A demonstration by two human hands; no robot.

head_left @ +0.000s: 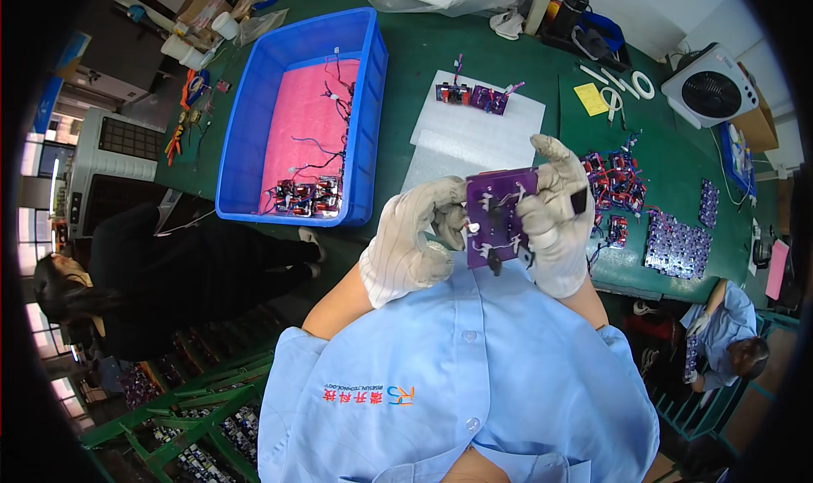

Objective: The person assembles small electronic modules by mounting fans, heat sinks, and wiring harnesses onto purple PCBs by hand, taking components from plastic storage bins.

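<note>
A purple circuit board point(498, 203) is held up in front of my chest, its face with solder joints turned toward the camera. My left hand point(411, 241), in a white glove, has its fingers curled against the board's left edge. On the other side my gloved right hand point(559, 220) grips the right edge, with one finger raised. Beyond the hands, two board assemblies with wires point(472, 97) lie on a white foam sheet point(517, 136). Several wired boards point(616, 182) are heaped to the right of my right hand.
A blue bin point(378, 119) with a pink liner holds wired boards at left. Purple panels point(677, 244) lie at right on the green table point(406, 38). A fan point(710, 91) stands far right. One person point(186, 267) is at left, another point(730, 330) at lower right.
</note>
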